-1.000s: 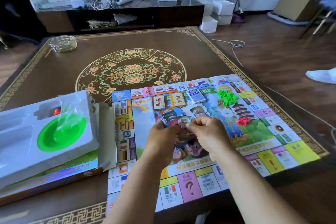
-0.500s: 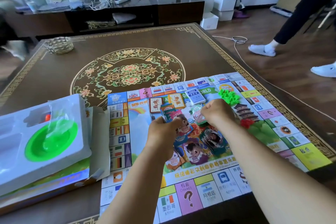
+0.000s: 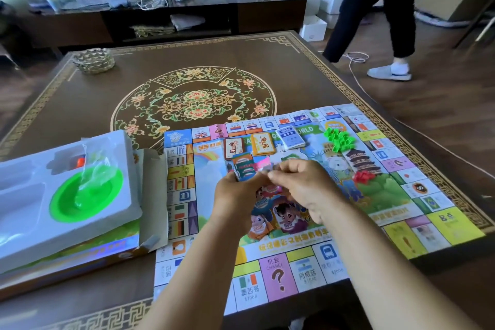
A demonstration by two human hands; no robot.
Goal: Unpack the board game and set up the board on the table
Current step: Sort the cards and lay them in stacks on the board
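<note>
Two hands meet at the frame's centre over the game board (image 3: 294,244), which lies unfolded on the tabletop (image 3: 241,61). Left hand (image 3: 235,195) grips a stack of play money (image 3: 244,167); right hand (image 3: 305,187) pinches a note off its top. Thin, light, slippery paper probably fans easily; best pinched at one edge.

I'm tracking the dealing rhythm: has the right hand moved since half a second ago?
Yes. The right hand has come back from near the green houses toward the left hand and its cards.
</note>
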